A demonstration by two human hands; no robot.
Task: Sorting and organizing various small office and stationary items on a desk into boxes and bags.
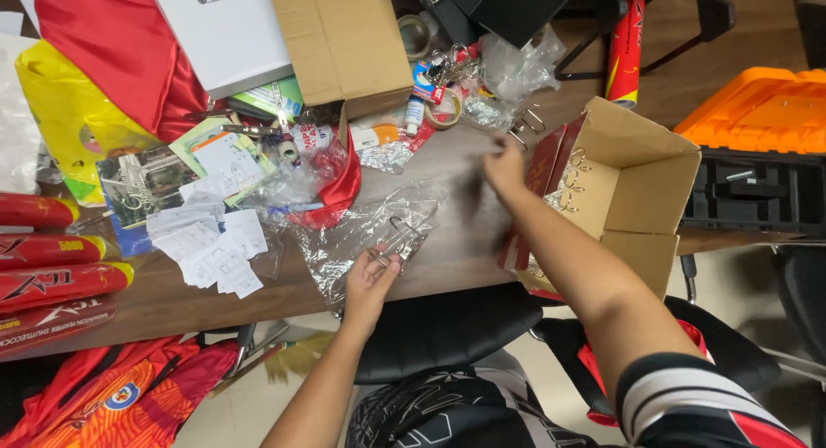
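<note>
Even, fairly bright indoor light falls from overhead, leaving only soft shadows. The right hand [503, 166] is smeared by motion blur at its fingers. Just beyond the sharper left hand's [372, 280] fingertips, crinkled clear plastic wrap [361, 233] glints with white glare. Edges bend slightly.

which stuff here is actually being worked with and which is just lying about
In hand:
- left hand holding a metal clip over the clear plastic bag
- right hand, blurred, reaching out beside the open cardboard box

Lying about:
- paper slips
- red tubes
- yellow bag
- orange case
</note>
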